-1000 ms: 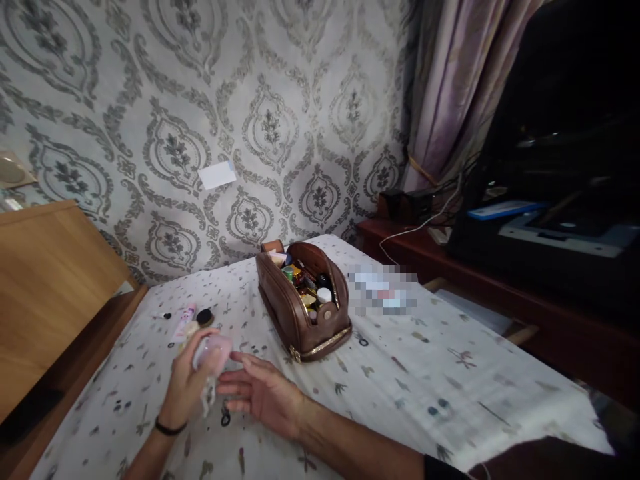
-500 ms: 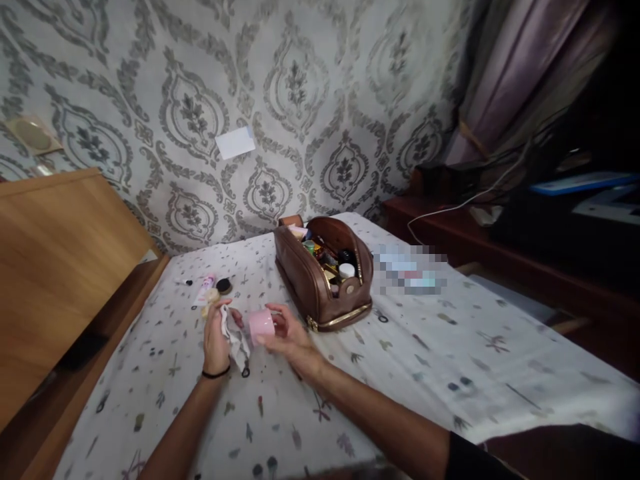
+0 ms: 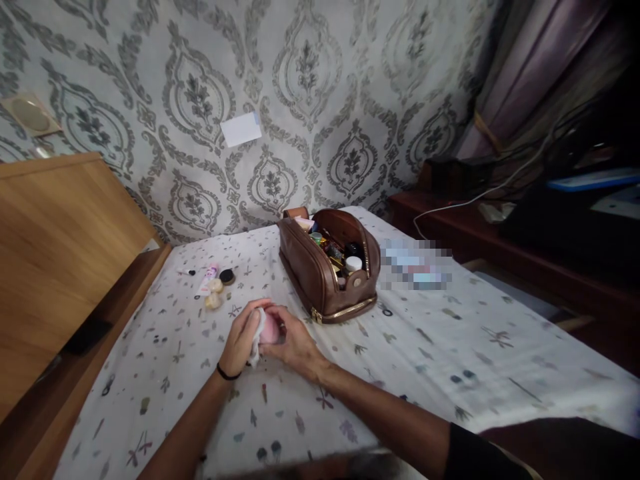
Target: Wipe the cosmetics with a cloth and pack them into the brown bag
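My right hand (image 3: 296, 341) is closed around a small pink jar (image 3: 271, 329), its thumb below and fingers over the far side. Against the jar's left side my left hand (image 3: 245, 337) presses a crumpled white cloth (image 3: 257, 340), its fingers closed on it. The hands partly hide both things. Just beyond them stands a brown leather toiletry bag (image 3: 306, 270), unzipped, with a white-lidded jar (image 3: 353, 265), a black round lid (image 3: 353, 249) and several other small containers inside.
Left on the patterned sheet (image 3: 440, 360) lie a pink-and-white tube (image 3: 209, 277), a black round lid (image 3: 227, 276), two cream-coloured small jars (image 3: 214, 293) and a small brush-like item (image 3: 187, 272). A wooden panel (image 3: 70, 247) borders the left; a dark red shelf (image 3: 460, 233) lies right.
My left hand has moved right with the cloth, bringing it from beside the pink jar onto it. My right hand still holds the jar. The view has shifted slightly.
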Demonstrator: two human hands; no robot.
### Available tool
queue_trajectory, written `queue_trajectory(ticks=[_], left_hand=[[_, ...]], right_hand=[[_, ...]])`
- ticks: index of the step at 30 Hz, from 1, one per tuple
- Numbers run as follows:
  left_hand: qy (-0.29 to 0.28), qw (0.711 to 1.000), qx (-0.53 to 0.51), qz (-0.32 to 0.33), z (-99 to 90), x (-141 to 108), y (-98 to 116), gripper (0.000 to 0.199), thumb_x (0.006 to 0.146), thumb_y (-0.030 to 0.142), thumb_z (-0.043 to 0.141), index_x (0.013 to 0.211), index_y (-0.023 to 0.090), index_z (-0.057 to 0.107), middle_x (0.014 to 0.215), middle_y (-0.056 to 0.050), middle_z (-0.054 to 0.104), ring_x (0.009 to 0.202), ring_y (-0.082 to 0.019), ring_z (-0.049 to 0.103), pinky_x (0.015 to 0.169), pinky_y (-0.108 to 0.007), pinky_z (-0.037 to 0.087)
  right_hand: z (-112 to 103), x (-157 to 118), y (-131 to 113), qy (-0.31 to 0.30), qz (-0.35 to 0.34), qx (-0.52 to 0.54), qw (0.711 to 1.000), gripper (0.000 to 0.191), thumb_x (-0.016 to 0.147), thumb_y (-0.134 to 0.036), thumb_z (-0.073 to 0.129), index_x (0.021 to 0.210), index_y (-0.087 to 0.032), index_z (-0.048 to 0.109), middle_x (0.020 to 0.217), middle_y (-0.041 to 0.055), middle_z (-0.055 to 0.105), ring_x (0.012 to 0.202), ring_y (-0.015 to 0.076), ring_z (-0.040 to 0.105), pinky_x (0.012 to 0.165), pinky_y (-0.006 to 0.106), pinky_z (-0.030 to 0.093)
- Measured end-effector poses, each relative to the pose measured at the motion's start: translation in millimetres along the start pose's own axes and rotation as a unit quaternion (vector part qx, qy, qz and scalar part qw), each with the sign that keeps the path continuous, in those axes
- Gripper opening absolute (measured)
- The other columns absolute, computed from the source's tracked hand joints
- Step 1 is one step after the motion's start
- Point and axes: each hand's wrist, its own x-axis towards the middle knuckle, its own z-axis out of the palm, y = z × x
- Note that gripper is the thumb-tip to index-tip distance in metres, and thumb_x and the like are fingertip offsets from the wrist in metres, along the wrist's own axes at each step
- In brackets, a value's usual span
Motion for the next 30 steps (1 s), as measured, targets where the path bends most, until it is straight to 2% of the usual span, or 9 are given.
queue_trajectory(ticks=[4,8,12,14,16,19,24,27,30], left_hand=[[0.022,0.992,-0.099,-0.076,-4.6,6,-1,0.041,0.088,0.051,0.053,0.105,0.018,0.07,0.113,-0.008,0.071,0.109,-0.024,0.063,0.095,-0.033,0.046],[0.041,0.961,-0.228,-0.15,2.4,5,-1,0.046,0.08,0.058,0.061,0.099,0.017,0.069,0.104,-0.007,0.074,0.099,-0.023,0.066,0.085,-0.031,0.051],[0.052,0.91,-0.301,-0.279,11.0,-1,-7,0.051,0.073,0.064,0.066,0.089,0.016,0.067,0.071,-0.003,0.072,0.066,-0.02,0.068,0.062,-0.029,0.054],[0.039,0.903,-0.298,-0.309,12.7,-4,-10,0.051,0.073,0.065,0.067,0.087,0.016,0.067,0.057,0.0,0.066,0.049,-0.017,0.062,0.051,-0.028,0.051],[0.046,0.908,-0.296,-0.292,12.9,-5,-11,0.049,0.073,0.062,0.069,0.089,0.016,0.068,0.057,0.001,0.066,0.049,-0.016,0.062,0.051,-0.027,0.051],[0.076,0.914,-0.31,-0.252,12.4,-3,-10,0.046,0.071,0.057,0.073,0.091,0.015,0.069,0.075,-0.002,0.073,0.072,-0.018,0.07,0.068,-0.027,0.056],[0.081,0.906,-0.327,-0.258,9.7,3,-9,0.051,0.072,0.061,0.069,0.089,0.013,0.069,0.082,-0.007,0.075,0.086,-0.025,0.072,0.081,-0.035,0.057],[0.073,0.907,-0.32,-0.263,5.7,4,-15,0.055,0.072,0.066,0.066,0.09,0.014,0.069,0.076,-0.005,0.073,0.074,-0.023,0.071,0.071,-0.034,0.057],[0.059,0.924,-0.282,-0.251,1.0,4,-22,0.054,0.073,0.07,0.064,0.079,0.016,0.067,0.057,0.0,0.064,0.046,-0.016,0.059,0.047,-0.029,0.051]], right_hand=[[0,-2,-1,0.018,-0.067,-0.007,0.998,0.059,0.063,-0.023,0.082,0.116,-0.024,0.056,0.115,0.0037,0.063,0.103,0.0218,0.06,0.087,0.035,0.049],[-1,-3,2,0.054,-0.151,-0.058,0.985,0.054,0.069,-0.019,0.079,0.118,-0.024,0.056,0.114,0.0058,0.062,0.107,0.0234,0.058,0.089,0.036,0.049],[-3,-2,3,0.108,-0.195,-0.111,0.968,0.047,0.075,-0.012,0.07,0.118,-0.023,0.056,0.11,0.0057,0.063,0.104,0.0227,0.058,0.09,0.036,0.049],[-4,-2,2,0.121,-0.202,-0.134,0.963,0.046,0.075,-0.009,0.065,0.118,-0.023,0.055,0.109,0.006,0.063,0.103,0.0227,0.058,0.091,0.037,0.048],[-3,-3,1,0.115,-0.196,-0.148,0.963,0.046,0.075,-0.008,0.063,0.118,-0.022,0.055,0.109,0.0063,0.063,0.104,0.0232,0.058,0.092,0.037,0.048],[-2,-6,-2,0.087,-0.172,-0.149,0.97,0.049,0.073,-0.009,0.064,0.119,-0.022,0.054,0.111,0.007,0.063,0.105,0.0242,0.058,0.093,0.038,0.047],[-1,-8,-5,0.047,-0.161,-0.128,0.978,0.054,0.076,-0.018,0.068,0.127,-0.023,0.051,0.119,0.0085,0.061,0.112,0.0254,0.056,0.099,0.041,0.044],[-3,-6,-4,0.021,-0.16,-0.12,0.98,0.063,0.075,-0.024,0.075,0.132,-0.024,0.049,0.121,0.0089,0.061,0.114,0.0261,0.055,0.099,0.041,0.044],[-3,-3,-2,0.018,-0.142,-0.096,0.985,0.069,0.067,-0.028,0.085,0.127,-0.023,0.053,0.12,0.009,0.061,0.114,0.0268,0.055,0.098,0.041,0.045]])
